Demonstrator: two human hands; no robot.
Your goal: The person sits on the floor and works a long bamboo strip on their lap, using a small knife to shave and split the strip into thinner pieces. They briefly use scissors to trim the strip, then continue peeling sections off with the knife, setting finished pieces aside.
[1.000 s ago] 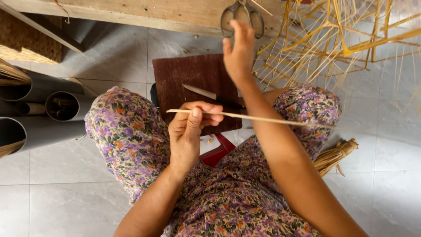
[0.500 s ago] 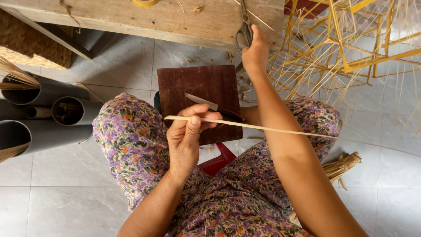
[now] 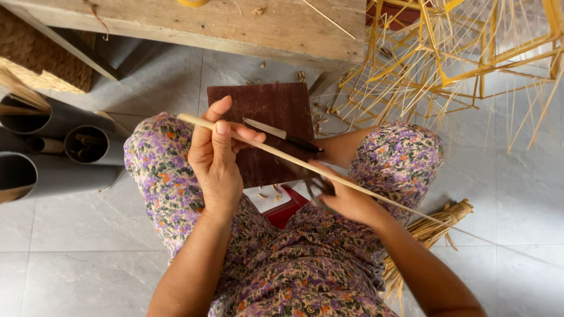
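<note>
Bamboo strip, long, pale, slanted, in left hand pinch grip; right hand around scissors.

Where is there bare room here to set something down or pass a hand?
Bare floor tiles lie below the grey pipes, left of the left hand, and right of the straw bundle. It is crowded around the bamboo frame and on the board, where a knife lies.

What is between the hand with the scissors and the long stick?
Nothing visible. The right hand holds the scissors right at the bamboo stick, which the left hand grips farther up.
</note>
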